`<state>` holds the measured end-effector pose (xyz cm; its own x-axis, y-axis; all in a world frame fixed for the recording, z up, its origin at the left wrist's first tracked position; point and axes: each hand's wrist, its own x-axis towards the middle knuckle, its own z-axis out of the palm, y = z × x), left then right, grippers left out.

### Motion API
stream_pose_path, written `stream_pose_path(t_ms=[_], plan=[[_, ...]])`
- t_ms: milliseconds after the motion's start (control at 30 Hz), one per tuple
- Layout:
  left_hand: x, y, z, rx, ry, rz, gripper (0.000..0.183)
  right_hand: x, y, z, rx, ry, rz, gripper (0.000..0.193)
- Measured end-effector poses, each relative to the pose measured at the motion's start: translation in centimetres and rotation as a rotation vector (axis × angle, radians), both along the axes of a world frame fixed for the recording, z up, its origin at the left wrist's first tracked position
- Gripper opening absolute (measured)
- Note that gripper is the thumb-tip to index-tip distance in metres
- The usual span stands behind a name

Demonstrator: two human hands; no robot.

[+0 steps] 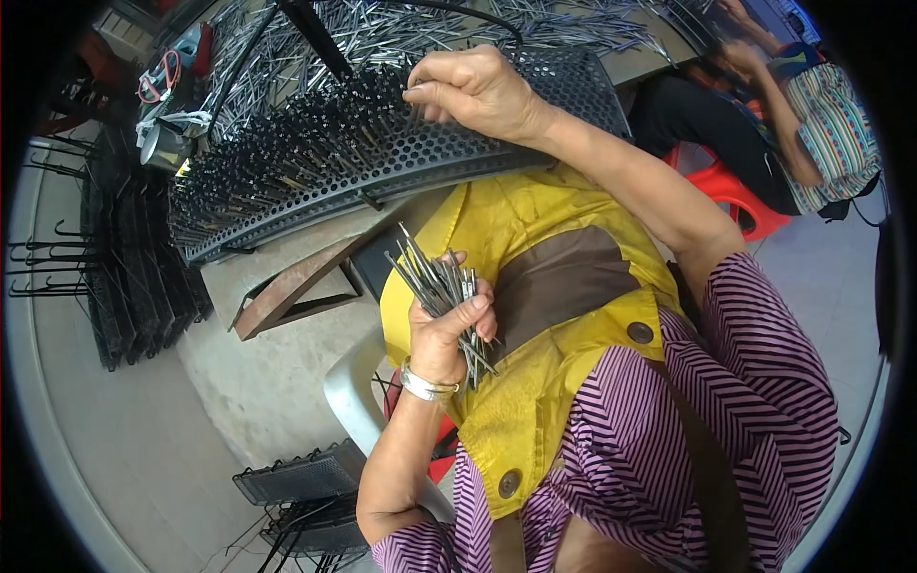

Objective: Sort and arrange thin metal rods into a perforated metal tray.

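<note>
Pale floor on the left, with black perforated racks (134,277) standing there, hooked rods jutting from their side. Heaped across the far side of the desk (630,65): a loose pile of thin metal rods (573,31). Near edge carries a long black perforated tray (578,91), tilted; its left and middle portions bristle with upright dark rods (296,148), the right end bare holes. Left hand (449,329) closed around a bundle of slim grey rods (435,282), held in front of the tray and above the lap, tips fanning up and to the left, lower ends poking out below the palm. Metal bracelet (427,388) on that wrist. Right hand (473,94) over the tray, at the right border of the filled part; fingers curled, thumb near the forefinger. Cannot tell whether the pinch is closed or holds a rod. Yellow apron (544,205) over a striped top. Off the tray's left end, a metal cup (164,146) and red-handled scissors (160,81). Upper right, a co-worker in a patterned top (841,124) on a red stool (750,205).
</note>
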<state>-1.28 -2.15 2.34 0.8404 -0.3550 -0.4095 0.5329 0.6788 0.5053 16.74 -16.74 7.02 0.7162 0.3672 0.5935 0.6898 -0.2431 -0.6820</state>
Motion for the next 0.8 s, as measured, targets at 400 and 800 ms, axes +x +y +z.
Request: stream_pose_path(t_ms=[400, 800], plan=[[0.0, -0.1, 0.0, 0.0, 0.032, 0.012, 0.052, 1.0, 2.1, 0.8, -0.518, -0.228, -0.13, 0.027], [-0.1, 0.1, -0.3, 0.06, -0.025, -0.039, 0.054, -1.3, 1.6, -0.5, -0.69, -0.093, -0.155, 0.01]])
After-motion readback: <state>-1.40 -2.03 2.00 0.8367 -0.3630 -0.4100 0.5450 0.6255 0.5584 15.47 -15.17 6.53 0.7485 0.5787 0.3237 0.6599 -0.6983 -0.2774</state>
